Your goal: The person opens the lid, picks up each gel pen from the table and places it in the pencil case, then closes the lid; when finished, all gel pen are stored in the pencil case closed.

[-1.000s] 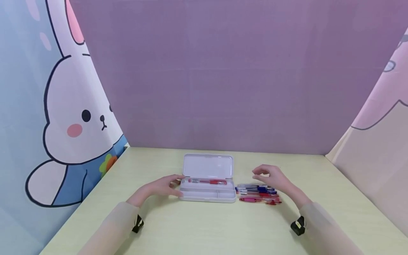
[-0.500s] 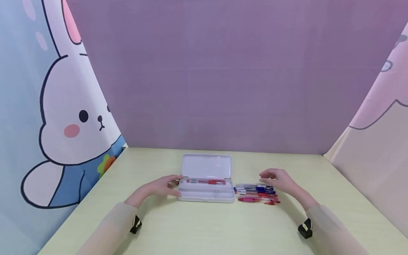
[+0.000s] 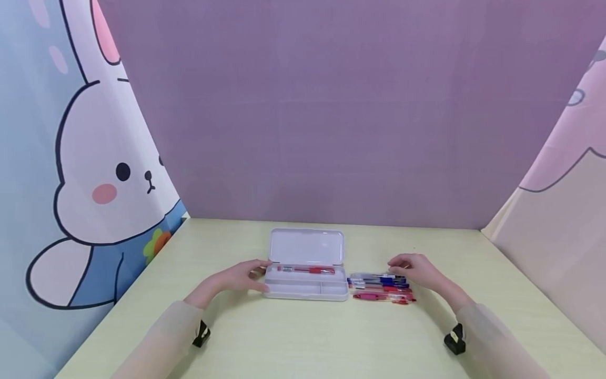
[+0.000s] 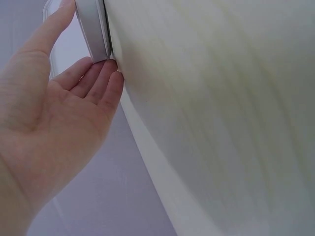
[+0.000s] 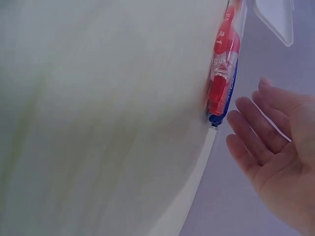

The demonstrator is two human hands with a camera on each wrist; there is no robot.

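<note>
A white pencil case lies open in the head view, its lid tipped back. One red pen rests in its rear compartment; the front part is divided in two. My left hand grips the case's left end, thumb at the front corner and fingers at the side, as the left wrist view shows with the case end. Several blue, red and pink pens lie side by side just right of the case. Over their far right end hovers my right hand, fingers loosely bent and holding nothing.
The pale wooden table carries the case and pens. A purple cloth backdrop rises behind it. Printed curtains hang at both sides, with a cartoon rabbit on the left. Each wrist wears a small black device.
My right hand has drawn right and slightly down, from near the case toward the far right end of the pens. The left hand keeps its grip on the case.
</note>
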